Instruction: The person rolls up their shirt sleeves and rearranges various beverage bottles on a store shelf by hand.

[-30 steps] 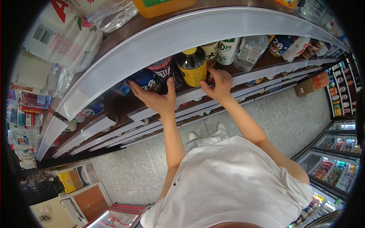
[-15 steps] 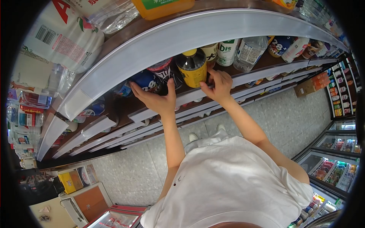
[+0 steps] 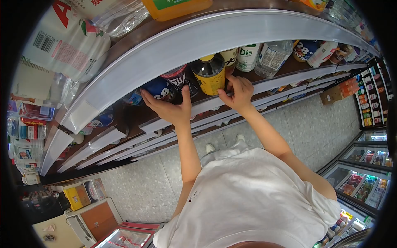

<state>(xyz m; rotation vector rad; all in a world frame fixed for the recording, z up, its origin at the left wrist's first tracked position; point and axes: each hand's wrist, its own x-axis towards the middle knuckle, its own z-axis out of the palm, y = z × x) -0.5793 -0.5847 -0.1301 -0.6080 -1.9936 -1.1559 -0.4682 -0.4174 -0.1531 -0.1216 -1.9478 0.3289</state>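
Observation:
My left hand [image 3: 168, 108] is at the shelf edge, its fingers and thumb spread apart. Its fingers lie against a blue-labelled bottle [image 3: 163, 89], and its thumb stands in front of a dark bottle with a red top edge [image 3: 178, 77]. A dark bottle with a yellow cap and yellow label [image 3: 210, 78] stands to the right of that thumb. At this bottle's lower right side is my right hand [image 3: 240, 93], fingers bent, thumb and forefinger apart. A cream-labelled bottle [image 3: 230, 58] is just behind that hand, beside a white-and-green bottle [image 3: 248, 57].
A pale shelf rim [image 3: 231, 31] curves over the bottles, with more drinks above it. Further right stands a clear bottle [image 3: 273, 58]. Cardboard boxes [image 3: 339, 91] rest on the tiled floor [image 3: 289, 115], and glass-door fridges [image 3: 359, 182] line the right side.

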